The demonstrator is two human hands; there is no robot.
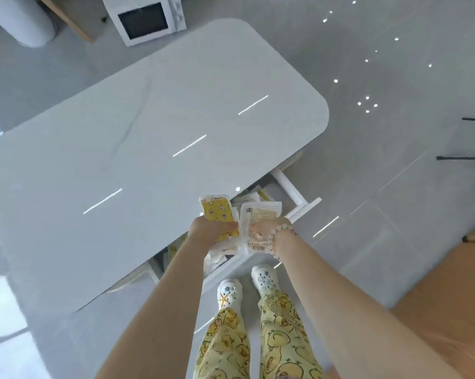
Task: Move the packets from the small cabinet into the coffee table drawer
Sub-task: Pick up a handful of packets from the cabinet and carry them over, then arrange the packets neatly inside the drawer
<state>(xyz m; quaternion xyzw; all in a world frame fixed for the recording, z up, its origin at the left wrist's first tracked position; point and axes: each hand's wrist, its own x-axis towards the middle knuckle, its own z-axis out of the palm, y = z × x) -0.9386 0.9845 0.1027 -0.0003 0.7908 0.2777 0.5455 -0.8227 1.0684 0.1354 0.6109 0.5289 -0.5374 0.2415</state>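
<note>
No text legible anywhere. The yellow packet (218, 213) held in the left hand (206, 231) has small dark marks near its top edge, too blurred to read, plus star and flower drawings only. The white packet (261, 212) held in the right hand (281, 225) carries a barcode-like block at its upper left corner and a row of dark characters near its lower edge, both too blurred to read.
</note>
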